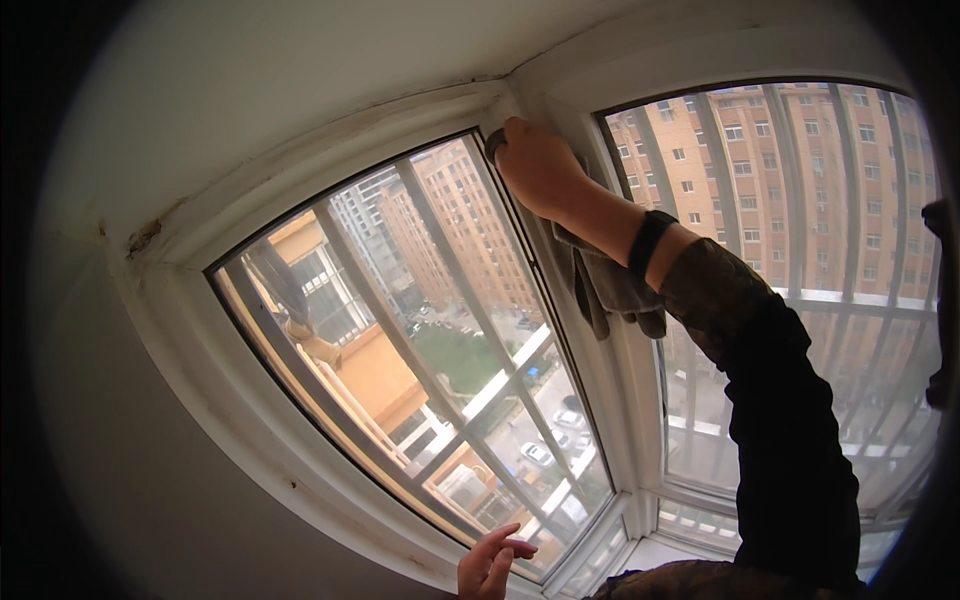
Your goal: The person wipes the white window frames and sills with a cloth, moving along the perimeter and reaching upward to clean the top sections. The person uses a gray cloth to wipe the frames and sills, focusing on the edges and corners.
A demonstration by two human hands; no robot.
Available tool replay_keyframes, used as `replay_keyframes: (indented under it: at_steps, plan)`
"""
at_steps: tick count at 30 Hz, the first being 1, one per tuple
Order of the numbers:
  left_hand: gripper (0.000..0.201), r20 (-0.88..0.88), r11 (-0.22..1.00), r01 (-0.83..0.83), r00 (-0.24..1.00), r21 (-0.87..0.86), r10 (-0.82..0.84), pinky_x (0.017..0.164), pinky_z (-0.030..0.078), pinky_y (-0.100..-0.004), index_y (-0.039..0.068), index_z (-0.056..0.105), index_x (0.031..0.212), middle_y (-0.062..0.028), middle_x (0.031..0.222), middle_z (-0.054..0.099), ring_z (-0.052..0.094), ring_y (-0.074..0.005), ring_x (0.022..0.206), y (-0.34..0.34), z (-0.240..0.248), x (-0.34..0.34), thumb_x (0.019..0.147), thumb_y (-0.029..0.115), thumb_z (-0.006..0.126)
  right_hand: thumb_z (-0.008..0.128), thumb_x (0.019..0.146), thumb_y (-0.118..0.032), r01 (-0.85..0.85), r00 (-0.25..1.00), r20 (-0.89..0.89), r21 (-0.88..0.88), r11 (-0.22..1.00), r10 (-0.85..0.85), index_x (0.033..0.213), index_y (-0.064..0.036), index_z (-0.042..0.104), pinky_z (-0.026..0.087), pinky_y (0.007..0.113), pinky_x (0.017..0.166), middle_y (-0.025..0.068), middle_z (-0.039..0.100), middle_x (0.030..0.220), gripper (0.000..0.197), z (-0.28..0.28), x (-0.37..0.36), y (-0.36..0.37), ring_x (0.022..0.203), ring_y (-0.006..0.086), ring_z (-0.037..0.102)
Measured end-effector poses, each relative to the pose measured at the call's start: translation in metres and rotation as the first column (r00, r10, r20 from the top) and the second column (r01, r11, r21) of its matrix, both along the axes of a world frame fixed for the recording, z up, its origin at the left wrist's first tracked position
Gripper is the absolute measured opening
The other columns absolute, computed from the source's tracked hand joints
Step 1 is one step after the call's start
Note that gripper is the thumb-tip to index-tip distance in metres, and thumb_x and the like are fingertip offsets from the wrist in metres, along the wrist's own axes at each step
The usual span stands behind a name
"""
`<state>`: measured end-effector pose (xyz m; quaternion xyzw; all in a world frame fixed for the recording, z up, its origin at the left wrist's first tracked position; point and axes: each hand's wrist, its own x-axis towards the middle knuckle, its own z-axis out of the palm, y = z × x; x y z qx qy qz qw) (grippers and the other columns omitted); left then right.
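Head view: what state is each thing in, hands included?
Right hand: raised, curled around part of the cloth.
Left hand: empty, fingers loosely bent.
Cloth: grey, partly bunched in the right hand, the rest hanging loose.
Wristband: worn on the right wrist.
Left window: looks shut, but its catch is unclear.
Wall patch: brown, damaged.

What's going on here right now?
A person is at a window corner. The raised right hand grips a grey cloth up at the white post between the left window and the right window; the cloth hangs down below the wrist. The left hand is low, in front of the left window's bottom edge, fingers loosely bent, with nothing visible in it.
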<state>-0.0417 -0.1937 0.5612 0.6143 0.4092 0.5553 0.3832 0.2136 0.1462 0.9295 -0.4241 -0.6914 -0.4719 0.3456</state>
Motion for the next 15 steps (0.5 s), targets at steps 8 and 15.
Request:
replay_keyframes:
  at_steps: [8, 15]
  plan:
    - [0.036, 0.014, 1.000, -0.008, 1.000, 0.004, 0.008, 0.090, 0.055, -0.0329, -0.004, 0.059, 0.138, -0.0120, 0.101, 0.073, 0.069, -0.0179, 0.094, 0.004, 0.005, -0.001, 0.108, 0.012, 0.051, 0.065, 0.091, -0.017, -0.243, 0.785, -0.526, 0.226, 0.943, 0.328, 0.101, -0.0012, 0.062, 0.061, 0.049, 0.071, 0.0219, 0.065, 0.103, 0.019, 0.022, 0.002, 0.015, 0.088, 0.0406, 0.070]
    - [0.035, 0.002, 1.000, -0.013, 1.000, 0.009, 0.013, 0.090, 0.054, -0.0322, -0.003, 0.061, 0.137, -0.0113, 0.099, 0.074, 0.069, -0.0179, 0.093, 0.000, 0.013, 0.002, 0.107, 0.013, 0.051, 0.063, 0.091, -0.015, -0.128, 0.850, -0.500, 0.112, 0.985, 0.167, 0.106, -0.0031, 0.062, 0.061, 0.049, 0.069, 0.0206, 0.068, 0.103, 0.019, 0.041, -0.021, -0.018, 0.084, 0.0376, 0.072]
